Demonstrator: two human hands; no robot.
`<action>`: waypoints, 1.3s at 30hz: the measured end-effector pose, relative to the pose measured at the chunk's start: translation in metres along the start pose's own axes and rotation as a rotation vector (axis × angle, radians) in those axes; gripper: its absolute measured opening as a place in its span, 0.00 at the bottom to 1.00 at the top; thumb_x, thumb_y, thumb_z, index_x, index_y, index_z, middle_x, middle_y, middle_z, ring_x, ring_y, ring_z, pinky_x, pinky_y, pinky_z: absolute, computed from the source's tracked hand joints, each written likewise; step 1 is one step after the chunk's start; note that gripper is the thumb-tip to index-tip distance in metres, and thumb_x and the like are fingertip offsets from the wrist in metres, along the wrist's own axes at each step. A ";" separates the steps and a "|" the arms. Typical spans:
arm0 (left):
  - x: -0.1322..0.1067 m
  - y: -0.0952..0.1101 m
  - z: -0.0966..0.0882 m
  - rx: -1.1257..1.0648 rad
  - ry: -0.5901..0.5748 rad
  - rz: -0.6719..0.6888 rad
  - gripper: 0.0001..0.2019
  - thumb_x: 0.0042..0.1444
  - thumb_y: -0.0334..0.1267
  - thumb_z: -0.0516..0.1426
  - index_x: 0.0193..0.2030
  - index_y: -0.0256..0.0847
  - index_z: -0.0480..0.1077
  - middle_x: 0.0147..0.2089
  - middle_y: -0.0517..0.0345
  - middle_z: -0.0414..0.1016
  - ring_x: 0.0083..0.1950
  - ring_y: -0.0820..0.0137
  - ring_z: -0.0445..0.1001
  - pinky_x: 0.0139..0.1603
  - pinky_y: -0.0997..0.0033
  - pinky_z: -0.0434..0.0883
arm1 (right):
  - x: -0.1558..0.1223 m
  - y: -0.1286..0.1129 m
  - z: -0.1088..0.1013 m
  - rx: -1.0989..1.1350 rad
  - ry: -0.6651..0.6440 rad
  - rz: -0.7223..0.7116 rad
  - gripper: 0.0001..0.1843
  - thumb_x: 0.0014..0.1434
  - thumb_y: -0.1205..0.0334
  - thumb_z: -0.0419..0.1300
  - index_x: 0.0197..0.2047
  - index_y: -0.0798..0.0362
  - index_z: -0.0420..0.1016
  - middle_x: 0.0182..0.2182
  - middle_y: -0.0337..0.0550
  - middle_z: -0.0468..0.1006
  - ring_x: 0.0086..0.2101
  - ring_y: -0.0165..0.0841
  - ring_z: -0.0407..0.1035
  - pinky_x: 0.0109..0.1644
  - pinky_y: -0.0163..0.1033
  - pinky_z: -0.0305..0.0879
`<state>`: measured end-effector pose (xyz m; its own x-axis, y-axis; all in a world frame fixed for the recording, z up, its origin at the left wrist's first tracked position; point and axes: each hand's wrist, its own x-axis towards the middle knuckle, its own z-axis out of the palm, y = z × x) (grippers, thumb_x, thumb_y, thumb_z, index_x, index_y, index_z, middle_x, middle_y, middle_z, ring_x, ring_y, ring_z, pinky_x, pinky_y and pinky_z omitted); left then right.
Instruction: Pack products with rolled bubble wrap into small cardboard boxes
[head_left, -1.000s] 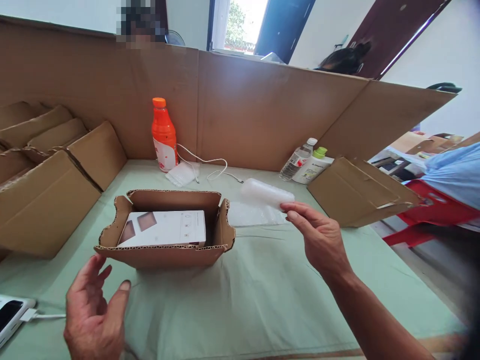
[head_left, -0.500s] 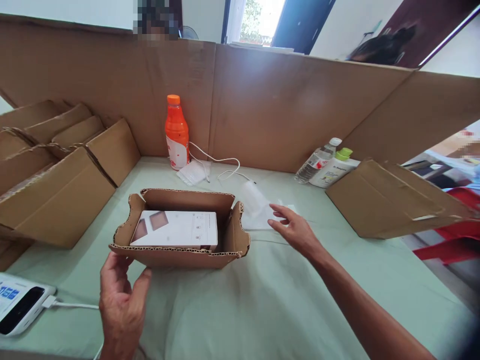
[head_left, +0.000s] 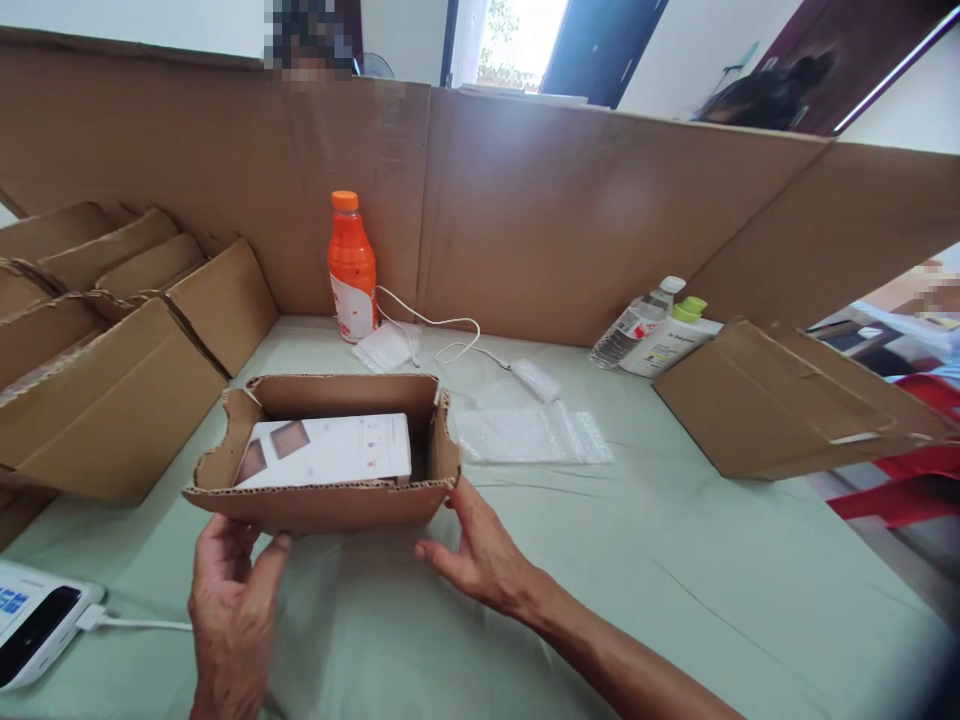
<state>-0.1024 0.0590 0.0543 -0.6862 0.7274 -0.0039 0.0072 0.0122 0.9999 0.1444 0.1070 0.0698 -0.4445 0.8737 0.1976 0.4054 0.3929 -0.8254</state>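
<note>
An open cardboard box (head_left: 322, 508) sits on the green cloth in front of me, with a white printed carton (head_left: 337, 450) lying inside it. My left hand (head_left: 236, 605) holds the box at its lower front left, fingertips partly hidden beneath the edge and thumb against the front. At the box's right end is my right hand (head_left: 487, 550), its fingers against the lower corner and its thumb apart in front. Just behind, on the cloth, lie a flat bubble-wrap pouch (head_left: 536, 437) and a small wrapped piece (head_left: 535, 380).
Folded cardboard boxes (head_left: 112, 400) stand at left, another carton (head_left: 780, 400) at right. A cardboard wall (head_left: 570, 210) closes the back. Before it are an orange bottle (head_left: 352, 270), a clear bottle (head_left: 630, 325), a white bottle (head_left: 664, 345) and a white cable (head_left: 435, 318). A white device (head_left: 45, 620) lies front left.
The cardboard box has shifted left with its carton, my left hand moving slightly with it. My right hand has come from the bubble wrap to the box's right end, leaving the small wrapped piece lying there.
</note>
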 end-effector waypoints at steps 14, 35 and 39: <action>-0.024 -0.006 -0.003 -0.028 -0.067 -0.038 0.23 0.51 0.44 0.66 0.53 0.46 0.69 0.53 0.53 0.75 0.57 0.55 0.73 0.65 0.46 0.63 | -0.059 -0.002 0.014 -0.117 0.175 -0.001 0.41 0.61 0.59 0.61 0.74 0.43 0.52 0.69 0.49 0.62 0.65 0.50 0.61 0.68 0.56 0.63; -0.034 -0.009 -0.001 -0.026 -0.074 -0.033 0.28 0.49 0.45 0.67 0.56 0.44 0.67 0.59 0.48 0.72 0.62 0.52 0.70 0.70 0.36 0.57 | -0.034 0.040 -0.017 0.183 0.058 0.002 0.73 0.41 0.33 0.74 0.78 0.45 0.37 0.71 0.59 0.54 0.69 0.57 0.53 0.67 0.60 0.61; -0.027 -0.006 0.029 -0.077 -0.180 -0.015 0.30 0.54 0.44 0.64 0.62 0.41 0.63 0.65 0.42 0.68 0.66 0.53 0.68 0.70 0.45 0.60 | -0.034 0.047 -0.021 0.161 0.218 0.076 0.62 0.49 0.41 0.72 0.76 0.45 0.41 0.65 0.57 0.65 0.59 0.53 0.68 0.60 0.58 0.70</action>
<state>-0.0629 0.0594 0.0479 -0.5449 0.8383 -0.0142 -0.0620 -0.0234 0.9978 0.1949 0.1021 0.0350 -0.2285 0.9468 0.2264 0.2908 0.2883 -0.9123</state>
